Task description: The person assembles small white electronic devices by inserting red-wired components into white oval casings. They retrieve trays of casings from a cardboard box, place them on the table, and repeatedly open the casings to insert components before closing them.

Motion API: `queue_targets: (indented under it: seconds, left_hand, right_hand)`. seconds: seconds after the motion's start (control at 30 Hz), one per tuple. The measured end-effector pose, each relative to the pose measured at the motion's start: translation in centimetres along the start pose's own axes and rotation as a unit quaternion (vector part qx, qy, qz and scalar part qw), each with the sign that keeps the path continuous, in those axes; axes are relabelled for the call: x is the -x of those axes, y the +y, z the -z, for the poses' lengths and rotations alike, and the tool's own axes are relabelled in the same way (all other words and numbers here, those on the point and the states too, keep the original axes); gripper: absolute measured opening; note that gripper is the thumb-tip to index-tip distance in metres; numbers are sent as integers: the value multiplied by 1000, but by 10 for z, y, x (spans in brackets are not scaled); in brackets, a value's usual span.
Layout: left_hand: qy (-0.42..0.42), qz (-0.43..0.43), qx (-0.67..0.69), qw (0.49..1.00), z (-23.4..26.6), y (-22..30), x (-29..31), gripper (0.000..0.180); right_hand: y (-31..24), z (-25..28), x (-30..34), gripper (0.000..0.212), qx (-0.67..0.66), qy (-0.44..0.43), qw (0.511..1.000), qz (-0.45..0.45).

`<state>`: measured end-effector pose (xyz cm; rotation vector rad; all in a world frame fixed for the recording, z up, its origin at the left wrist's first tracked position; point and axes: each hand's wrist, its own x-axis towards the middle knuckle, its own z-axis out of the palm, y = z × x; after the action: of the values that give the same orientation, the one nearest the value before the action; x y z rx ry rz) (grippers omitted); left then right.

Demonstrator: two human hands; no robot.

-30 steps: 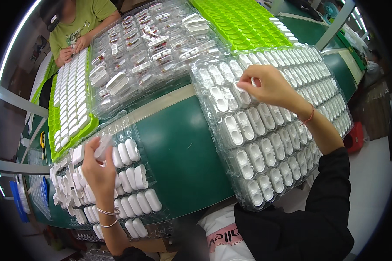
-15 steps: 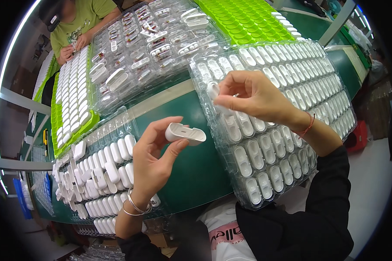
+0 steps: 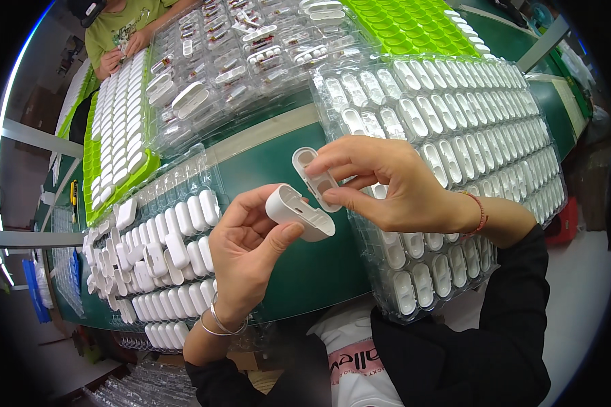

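Between the thumb and fingers of my left hand point(image 3: 248, 247) is a white earbud case shell point(image 3: 300, 214), tilted, its hollow side facing up and right. My right hand point(image 3: 390, 183) pinches a white oval insert point(image 3: 313, 178) with two rounded recesses. The insert hangs just above the shell, close to its open rim; whether they touch I cannot tell. To the right of my hands lies a clear tray point(image 3: 448, 152) filled with rows of similar white inserts. Left of my left hand, another clear tray holds rows of white case shells point(image 3: 176, 251), with some loose pieces heaped on it.
Clear trays of small parts point(image 3: 234, 61) lie at the back. Green trays stand at the back right point(image 3: 414, 27) and far left point(image 3: 98, 163), the left one bearing white shells. A co-worker point(image 3: 125, 34) sits at the far left. Green tabletop point(image 3: 265, 159) shows between the trays.
My right hand has come left from the insert tray, carrying a white insert to the shell. The left hand keeps its hold on the shell. The whole view has shifted slightly.
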<state>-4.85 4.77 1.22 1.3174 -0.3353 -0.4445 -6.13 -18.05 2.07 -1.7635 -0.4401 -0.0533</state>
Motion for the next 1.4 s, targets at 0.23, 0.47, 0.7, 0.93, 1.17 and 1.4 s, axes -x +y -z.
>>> queue_targets:
  seconds: [0.23,0.47,0.7,0.93,1.17,1.4]
  left_hand:
    - [12,-79,7,997,1,-6,-1,39]
    - [20,-80,0,997,-3,-7,1,38]
    - [21,-62,-14,998,-2,-5,3,37]
    - [17,-65,-8,998,-2,-6,3,38]
    - [45,-18,50,998,4,-9,0,41]
    - [35,32,64,997,-3,-6,-8,40]
  right_hand:
    - [0,-2,3,31,15,-8,1000,17]
    - [5,-5,4,31,-2,10,999,48]
    - [4,-4,5,30,5,13,998,60]
    - [5,-4,4,29,7,17,997,69]
    - [9,-2,2,26,56,31,995,78]
    - [10,-3,4,29,178,52,971,149]
